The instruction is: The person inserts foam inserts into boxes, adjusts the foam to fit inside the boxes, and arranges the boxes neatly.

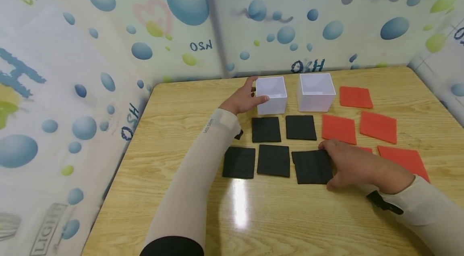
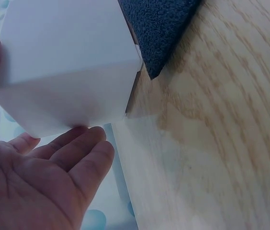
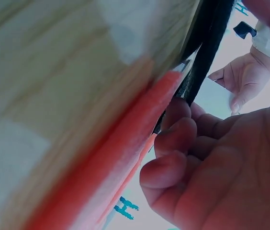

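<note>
Only the head view shows all 5 black squares [image 1: 273, 160]; the right hand [image 1: 353, 165] pinches the near-right square [image 1: 312, 167], perhaps raised, hard to tell. The left hand [image 1: 241, 100] grips the left white box [image 1: 271, 105], palm visible at the left wrist. 1 red square [image 1: 365, 150] is mostly hidden.

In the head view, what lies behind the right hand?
Past the right hand, a narrow strip of one red square and much of a second red square show; hand and wrist cover the rest. Whether anything else lies there cannot be seen.
</note>
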A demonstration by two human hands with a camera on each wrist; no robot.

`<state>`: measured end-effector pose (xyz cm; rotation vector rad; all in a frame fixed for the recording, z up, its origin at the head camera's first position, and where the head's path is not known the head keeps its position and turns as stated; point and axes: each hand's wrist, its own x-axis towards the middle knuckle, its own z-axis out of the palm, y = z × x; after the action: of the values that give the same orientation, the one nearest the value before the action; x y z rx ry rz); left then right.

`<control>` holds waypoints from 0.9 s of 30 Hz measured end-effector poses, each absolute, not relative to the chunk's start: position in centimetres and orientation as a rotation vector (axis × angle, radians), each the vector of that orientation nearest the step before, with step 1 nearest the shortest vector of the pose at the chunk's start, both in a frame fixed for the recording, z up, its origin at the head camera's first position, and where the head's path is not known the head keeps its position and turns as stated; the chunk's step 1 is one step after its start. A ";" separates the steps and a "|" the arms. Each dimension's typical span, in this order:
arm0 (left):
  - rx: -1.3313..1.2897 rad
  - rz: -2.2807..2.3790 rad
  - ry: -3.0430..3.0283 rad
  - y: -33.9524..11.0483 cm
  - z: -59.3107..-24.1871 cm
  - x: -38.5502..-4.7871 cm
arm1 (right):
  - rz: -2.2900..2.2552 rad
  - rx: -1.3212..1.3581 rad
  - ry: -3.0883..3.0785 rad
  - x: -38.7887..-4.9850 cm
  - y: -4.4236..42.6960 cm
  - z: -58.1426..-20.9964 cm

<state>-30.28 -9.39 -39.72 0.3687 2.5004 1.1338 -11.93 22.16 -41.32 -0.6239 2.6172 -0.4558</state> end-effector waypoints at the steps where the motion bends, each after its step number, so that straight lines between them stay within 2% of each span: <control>1: 0.372 1.132 2.501 -9.4 -39.7 -30.3 | -0.454 -0.629 2.619 -11.9 22.2 -41.3; 8: 0.395 1.134 2.510 -9.4 -39.8 -30.4 | -0.461 -0.687 2.623 -11.9 22.2 -41.4; 27: 0.379 1.128 2.506 -9.3 -39.6 -30.3 | -0.433 -0.644 2.562 -11.9 21.8 -41.3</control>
<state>-30.29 -9.32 -39.63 0.3786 2.5059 1.1281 -11.94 21.83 -41.31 -0.6444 2.5624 -0.4332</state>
